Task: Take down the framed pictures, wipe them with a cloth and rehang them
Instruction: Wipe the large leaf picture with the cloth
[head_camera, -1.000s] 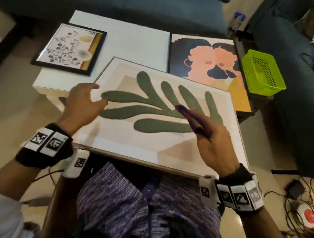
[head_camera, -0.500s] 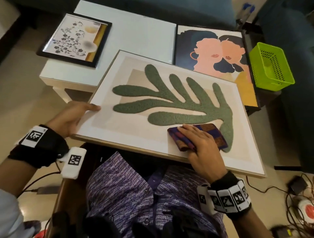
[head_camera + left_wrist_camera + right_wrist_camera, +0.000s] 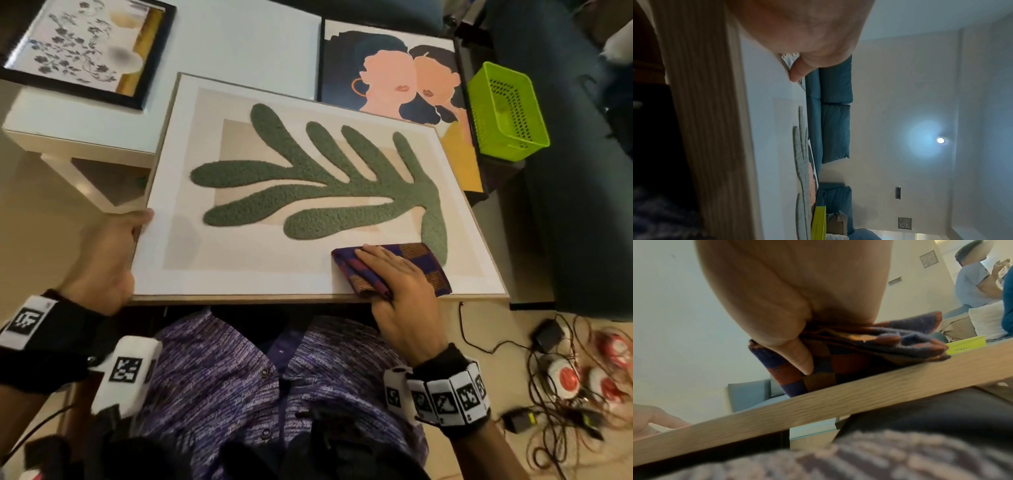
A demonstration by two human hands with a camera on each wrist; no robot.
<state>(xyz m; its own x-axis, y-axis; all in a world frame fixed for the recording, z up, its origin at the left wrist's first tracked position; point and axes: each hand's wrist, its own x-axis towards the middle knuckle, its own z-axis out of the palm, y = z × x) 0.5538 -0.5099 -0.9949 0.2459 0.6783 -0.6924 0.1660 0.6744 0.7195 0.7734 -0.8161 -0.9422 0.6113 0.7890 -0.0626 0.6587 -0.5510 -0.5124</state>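
Observation:
A large picture of a green leaf in a light wood frame (image 3: 239, 260) lies face up across my lap, its far edge over the white table. My left hand (image 3: 113, 253) grips its left edge, the thumb (image 3: 797, 73) lying on the front face. My right hand (image 3: 397, 277) presses a folded purple and orange checked cloth (image 3: 428, 267) flat on the lower right corner of the picture, fingers straight. In the right wrist view the cloth (image 3: 849, 363) sits just behind the frame's near edge (image 3: 838, 399), with the thumb (image 3: 799, 356) against its side.
On the white table (image 3: 239, 44) lie a black-framed floral picture (image 3: 85, 51) and a picture of two faces (image 3: 394, 78). A green basket (image 3: 507, 113) stands to the right, beside a blue sofa (image 3: 582, 205). Cables and chargers (image 3: 565, 377) lie on the floor. Another person (image 3: 974, 280) sits beyond.
My right hand has brought the cloth from the middle of the leaf down to the lower right corner. My left hand has slid off the picture's face to its left edge.

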